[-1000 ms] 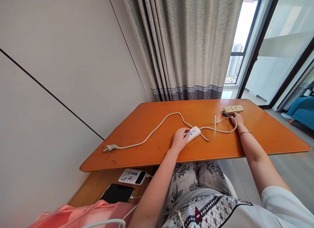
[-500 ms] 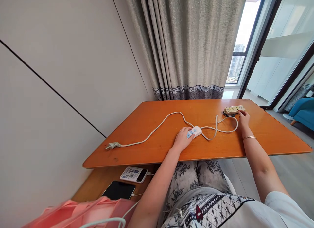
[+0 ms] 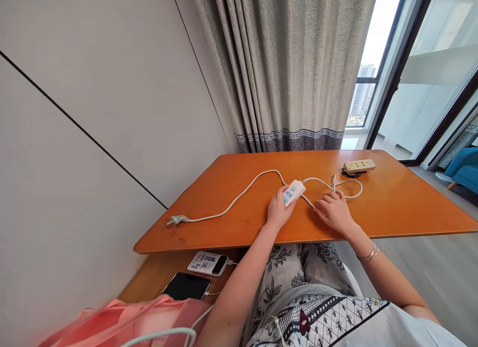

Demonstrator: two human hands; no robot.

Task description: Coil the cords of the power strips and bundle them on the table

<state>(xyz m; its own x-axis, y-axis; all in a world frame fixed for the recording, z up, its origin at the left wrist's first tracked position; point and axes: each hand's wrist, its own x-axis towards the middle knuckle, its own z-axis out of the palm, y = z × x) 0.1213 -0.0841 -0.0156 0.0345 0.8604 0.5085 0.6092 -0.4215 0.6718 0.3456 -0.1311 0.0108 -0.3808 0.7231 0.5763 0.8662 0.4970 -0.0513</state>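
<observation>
A small white power strip (image 3: 294,192) with blue sockets lies on the orange table (image 3: 396,207). My left hand (image 3: 278,210) grips its near end, fingers closed round it. A white cord (image 3: 227,206) runs left from it to a plug (image 3: 177,220) near the table's left edge. Another stretch of cord loops off to the right. My right hand (image 3: 333,211) rests on that cord just right of the strip, fingers curled over it. A beige power strip (image 3: 359,166) sits at the far right of the table, apart from both hands.
Below the table's near edge, a lower wooden surface holds a white power bank (image 3: 207,263) and a black phone (image 3: 186,287), with pink cloth (image 3: 123,322) beside them. A grey curtain (image 3: 291,68) hangs behind the table; a white wall runs along the left.
My right hand left the beige strip at the far right and came back to the cord beside the white strip. My left hand lifted and turned the white strip a little.
</observation>
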